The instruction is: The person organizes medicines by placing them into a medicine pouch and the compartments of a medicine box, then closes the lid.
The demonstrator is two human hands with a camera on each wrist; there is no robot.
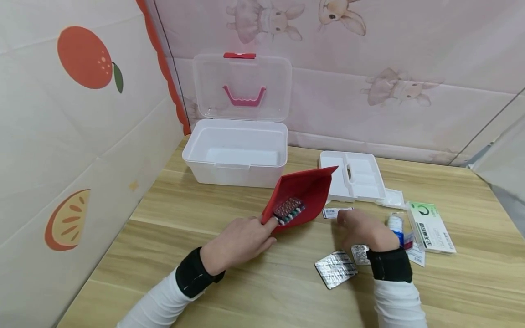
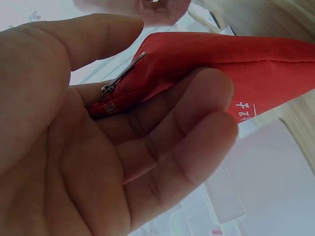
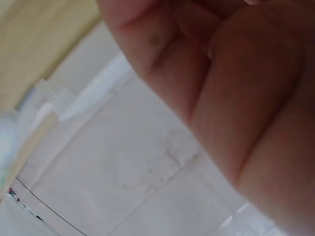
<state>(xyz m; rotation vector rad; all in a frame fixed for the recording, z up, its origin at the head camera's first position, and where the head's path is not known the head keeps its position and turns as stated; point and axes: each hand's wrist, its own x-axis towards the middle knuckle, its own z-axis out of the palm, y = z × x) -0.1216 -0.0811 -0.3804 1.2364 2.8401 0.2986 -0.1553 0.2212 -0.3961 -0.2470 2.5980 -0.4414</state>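
The left hand (image 1: 239, 240) holds the open edge of a red zip pouch (image 1: 305, 191) on the wooden table (image 1: 164, 255), fingers curled under it; pill blister packs (image 1: 289, 210) sit inside. The right hand (image 1: 362, 230) rests knuckles-up beside a small label card (image 1: 334, 212); whether it pinches anything I cannot tell.

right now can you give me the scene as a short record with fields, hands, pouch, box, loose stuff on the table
left hand: holds the near edge of the red pouch, fingers curled under it
right hand: lies palm down on the table; whether it holds anything cannot be told
pouch contents: pill blister pack shows at its mouth
storage box: white, clear lid up, looks empty
tray: white, beside the box
loose items: foil blister sheet, green-and-white carton, small bottle
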